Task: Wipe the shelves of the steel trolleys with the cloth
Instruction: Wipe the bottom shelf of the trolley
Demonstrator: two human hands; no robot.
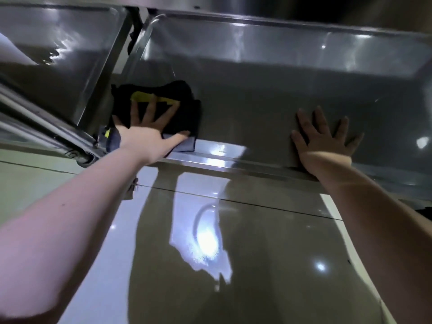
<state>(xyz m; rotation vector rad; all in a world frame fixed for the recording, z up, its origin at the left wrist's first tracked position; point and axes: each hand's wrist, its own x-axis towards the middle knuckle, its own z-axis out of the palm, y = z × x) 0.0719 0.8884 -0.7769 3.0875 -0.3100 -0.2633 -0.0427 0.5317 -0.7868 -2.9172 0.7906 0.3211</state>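
Observation:
A low steel trolley shelf (257,108) with raised rims fills the middle of the view. On its near left corner lies a dark cloth (184,108) with a yellow patch and a pale grey corner. My left hand (145,129) presses flat on the cloth with its fingers spread. My right hand (325,139) lies flat and spread on the bare steel near the shelf's front rim, to the right, holding nothing.
A second steel trolley shelf (58,57) stands at the left, its tube frame and a caster (81,157) close to my left wrist. An upper shelf edge (233,3) hangs overhead. Glossy floor tiles (210,253) lie in front of the trolley.

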